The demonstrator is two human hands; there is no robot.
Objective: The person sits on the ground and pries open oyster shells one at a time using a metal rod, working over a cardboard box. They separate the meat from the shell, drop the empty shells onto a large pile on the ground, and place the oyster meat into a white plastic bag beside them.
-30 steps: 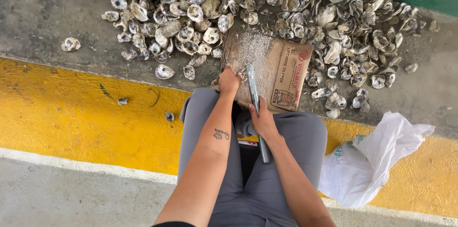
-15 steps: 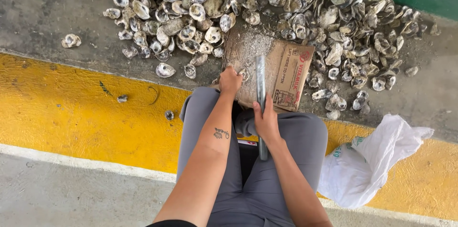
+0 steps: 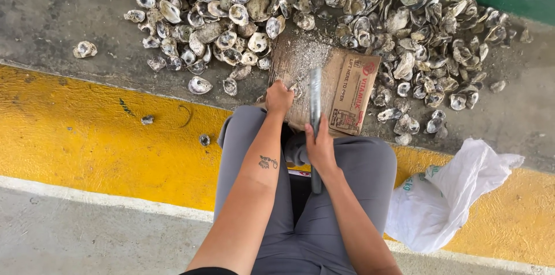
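My right hand [image 3: 319,148] grips a long grey metal tool [image 3: 315,98] that points away from me over a flattened brown cardboard box [image 3: 341,87]. My left hand [image 3: 279,97] is closed on a small shell piece at the near left edge of that cardboard. White crushed shell grit covers the far part of the cardboard. I am crouched, with my grey-trousered knees [image 3: 243,136] just below both hands.
A large heap of oyster shells [image 3: 219,15] lies on the grey concrete beyond the cardboard, spreading right [image 3: 439,26]. A wide yellow painted strip [image 3: 87,130] crosses under me. A white plastic bag [image 3: 445,200] lies at my right knee. A lone shell [image 3: 85,49] sits far left.
My right hand has swung the metal tool from a slant to straight ahead over the cardboard. My left hand has stayed at the cardboard's near edge.
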